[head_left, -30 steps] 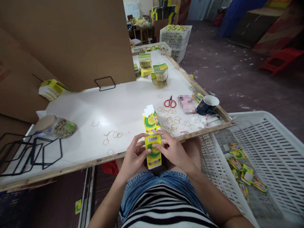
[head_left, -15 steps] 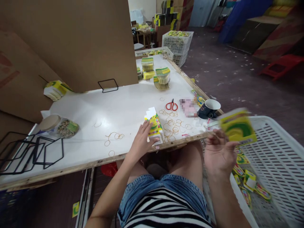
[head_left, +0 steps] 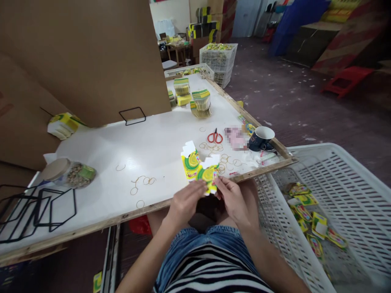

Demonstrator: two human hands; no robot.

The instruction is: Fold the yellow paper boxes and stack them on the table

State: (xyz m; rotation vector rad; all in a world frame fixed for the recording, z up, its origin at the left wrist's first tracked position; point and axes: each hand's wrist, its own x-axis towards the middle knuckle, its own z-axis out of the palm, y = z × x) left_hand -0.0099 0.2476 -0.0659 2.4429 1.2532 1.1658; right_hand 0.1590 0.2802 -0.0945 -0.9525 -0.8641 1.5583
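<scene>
At the table's near edge, a small yellow and green carton (head_left: 207, 175) with white flaps standing open at its far end is between my two hands. My left hand (head_left: 187, 202) grips its near left side, fingers bent over it. My right hand (head_left: 231, 198) pinches its right side between thumb and fingers. Just behind and to the left, a second carton (head_left: 190, 161) of the same print lies on the white table (head_left: 106, 150), its far flaps also open. What is inside either carton cannot be seen.
Red-handled scissors (head_left: 215, 136), a mug (head_left: 262, 138) and loose rubber bands (head_left: 226, 158) lie beyond my hands. A white crate (head_left: 339, 156) with several cartons (head_left: 319, 225) stands at right. Bundled cartons (head_left: 201, 101), a jar (head_left: 81, 174) and black wire frames (head_left: 58, 209) are on the table.
My right hand, earlier above the crate with a blurred yellow-green carton, has come left to the table edge. Both hands now hold one carton; the left has shifted slightly toward me.
</scene>
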